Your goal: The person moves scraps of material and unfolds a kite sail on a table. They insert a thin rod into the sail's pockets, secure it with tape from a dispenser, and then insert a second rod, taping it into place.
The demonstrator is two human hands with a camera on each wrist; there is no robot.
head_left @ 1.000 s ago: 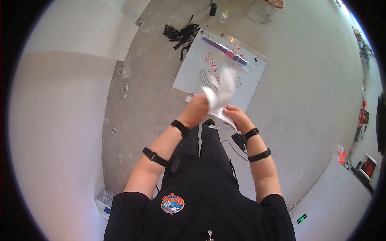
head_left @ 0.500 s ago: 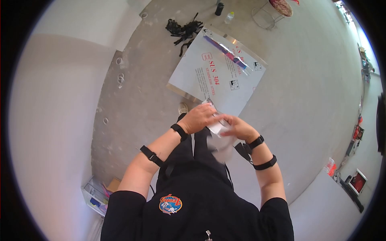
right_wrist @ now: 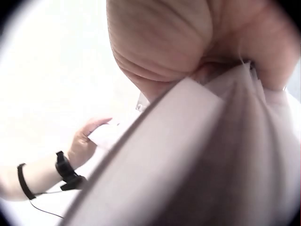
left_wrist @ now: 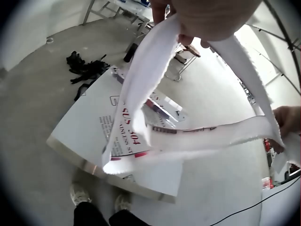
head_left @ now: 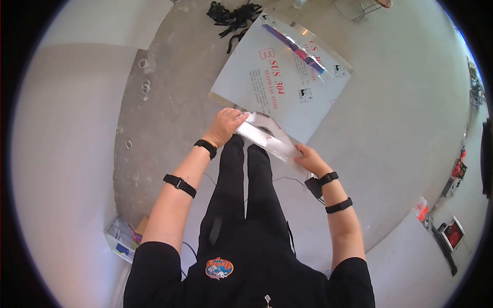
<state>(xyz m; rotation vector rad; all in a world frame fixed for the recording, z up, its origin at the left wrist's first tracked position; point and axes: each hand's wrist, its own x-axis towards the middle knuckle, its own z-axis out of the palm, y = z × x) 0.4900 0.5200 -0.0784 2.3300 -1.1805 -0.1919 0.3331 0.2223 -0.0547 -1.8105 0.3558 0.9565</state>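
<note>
A white strip of fabric or film [head_left: 271,145] with some dark printing is stretched between the two hands in the head view. The left hand [head_left: 224,126] grips its upper left end, fingers curled over it. At the lower right end, the right hand [head_left: 311,159] pinches the strip between thumb and fingers. In the left wrist view the strip [left_wrist: 207,137] hangs in a loose loop below the left hand [left_wrist: 211,16], with the right hand [left_wrist: 288,123] at its right end. The right wrist view shows the strip [right_wrist: 155,155] close up, running out of the right hand [right_wrist: 188,47].
Beyond the hands a board marked SUS 304 [head_left: 241,77] lies at floor level, with a long purple packet [head_left: 294,49] on it. Black straps [head_left: 235,18] lie past its far left corner. White rings [head_left: 146,88] dot the floor at left. A bin [head_left: 120,238] stands lower left.
The hands were close together half a second ago and have moved apart, the left one leftward and away from the body. The crumpled, blurred white strip is now spread between them.
</note>
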